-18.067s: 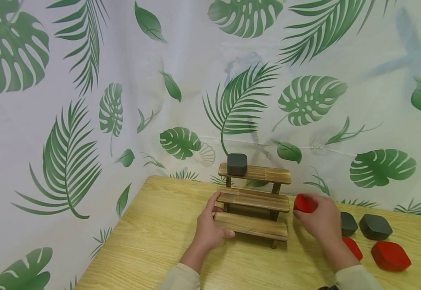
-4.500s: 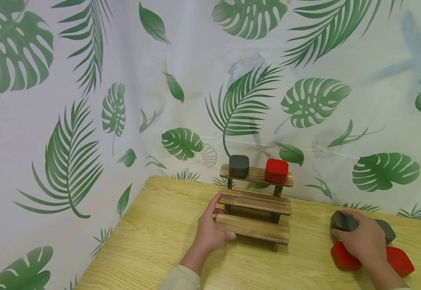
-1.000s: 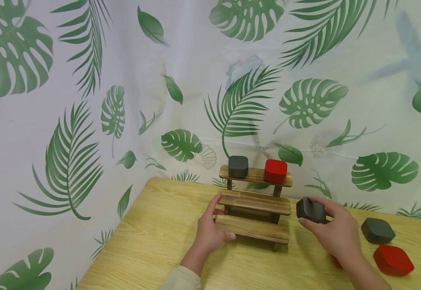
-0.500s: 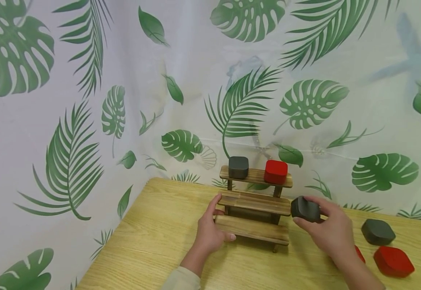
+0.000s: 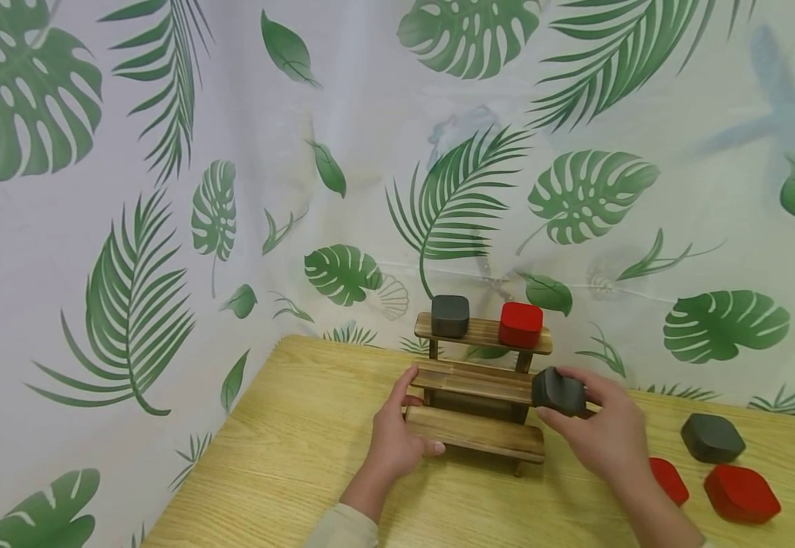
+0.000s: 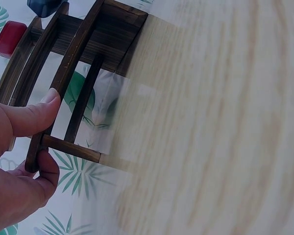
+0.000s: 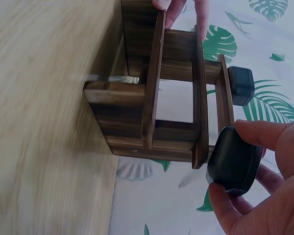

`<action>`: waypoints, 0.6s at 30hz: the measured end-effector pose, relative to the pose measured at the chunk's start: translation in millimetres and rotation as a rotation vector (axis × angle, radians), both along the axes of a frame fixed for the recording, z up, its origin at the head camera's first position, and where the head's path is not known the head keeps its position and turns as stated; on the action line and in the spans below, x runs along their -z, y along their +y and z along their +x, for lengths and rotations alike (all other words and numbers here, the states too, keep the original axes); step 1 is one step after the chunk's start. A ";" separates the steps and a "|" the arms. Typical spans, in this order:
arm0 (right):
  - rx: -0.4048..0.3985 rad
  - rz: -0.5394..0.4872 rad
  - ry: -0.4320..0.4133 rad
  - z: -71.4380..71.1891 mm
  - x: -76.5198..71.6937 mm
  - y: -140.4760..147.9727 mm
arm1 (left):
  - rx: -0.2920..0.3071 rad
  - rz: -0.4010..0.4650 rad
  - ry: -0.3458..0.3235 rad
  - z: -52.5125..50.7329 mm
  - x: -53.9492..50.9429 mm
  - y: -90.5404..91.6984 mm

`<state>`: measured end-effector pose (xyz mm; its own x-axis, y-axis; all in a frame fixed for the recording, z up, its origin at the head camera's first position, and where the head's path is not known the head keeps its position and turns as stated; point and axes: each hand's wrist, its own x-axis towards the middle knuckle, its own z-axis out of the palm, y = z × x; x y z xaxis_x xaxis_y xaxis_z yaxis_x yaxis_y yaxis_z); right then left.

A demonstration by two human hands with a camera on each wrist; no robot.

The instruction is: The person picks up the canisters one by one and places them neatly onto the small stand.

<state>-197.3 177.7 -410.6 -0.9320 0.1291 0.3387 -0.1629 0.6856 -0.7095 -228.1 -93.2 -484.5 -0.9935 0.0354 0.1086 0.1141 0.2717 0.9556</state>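
A three-step wooden shelf (image 5: 474, 428) stands on the table. The left hand (image 5: 395, 438) grips its left end; in the left wrist view the thumb and fingers of that hand (image 6: 24, 132) pinch the lowest board. The right hand (image 5: 605, 426) holds a dark rounded block (image 5: 558, 390) at the right end of the middle step; whether they touch is unclear. In the right wrist view the dark block (image 7: 235, 159) sits between thumb and fingers of the right hand (image 7: 269, 181). On the top step rest a dark block (image 5: 449, 316) at left and a red block (image 5: 521, 324) at right.
To the right on the wooden table (image 5: 287, 426) lie a dark block (image 5: 713, 438), a red block (image 5: 742, 493) and another red block (image 5: 669, 481) partly behind the right forearm. A leaf-patterned cloth (image 5: 370, 190) hangs behind and to the left.
The right hand has carried the dark block leftward from the table to the middle step's right end. Earlier, a red block came to rest on the top step. The left hand has kept its grip.
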 end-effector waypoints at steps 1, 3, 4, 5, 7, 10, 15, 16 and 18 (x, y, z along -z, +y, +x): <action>-0.004 -0.009 -0.001 0.1 -0.1 -1.6 | -0.001 -0.002 0.001 -0.3 0.2 -0.1; -0.010 -0.018 0.002 0.4 -0.5 -4.5 | 0.000 -0.003 0.002 -0.3 0.4 -0.2; -0.013 -0.023 0.005 0.4 -0.6 -5.8 | 0.000 -0.004 0.003 -0.3 0.5 -0.1; -0.015 -0.025 0.007 0.4 -0.7 -6.9 | -0.001 -0.004 0.003 -0.3 0.6 -0.1; -0.016 -0.029 0.010 0.4 -0.6 -8.9 | 0.000 -0.004 0.004 -0.3 0.7 0.0; -0.016 -0.037 0.012 0.0 -0.8 -11.4 | 0.000 -0.002 0.004 -0.4 0.8 -0.1; -0.019 -0.057 0.013 -0.5 -1.1 -15.4 | 0.002 -0.001 0.005 -0.1 -0.6 -0.1; -0.018 -0.062 0.012 -0.6 -1.1 -16.1 | 0.003 -0.001 0.005 0.1 -1.0 -0.1; -0.021 -0.071 0.011 -0.8 -0.7 -17.7 | 0.004 -0.002 0.005 0.3 -1.4 -0.1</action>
<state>-198.1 160.1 -409.9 -0.9312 0.1330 0.3393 -0.1847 0.6303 -0.7541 -227.8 -93.3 -483.2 -0.9927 0.0398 0.1139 0.1204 0.2728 0.9545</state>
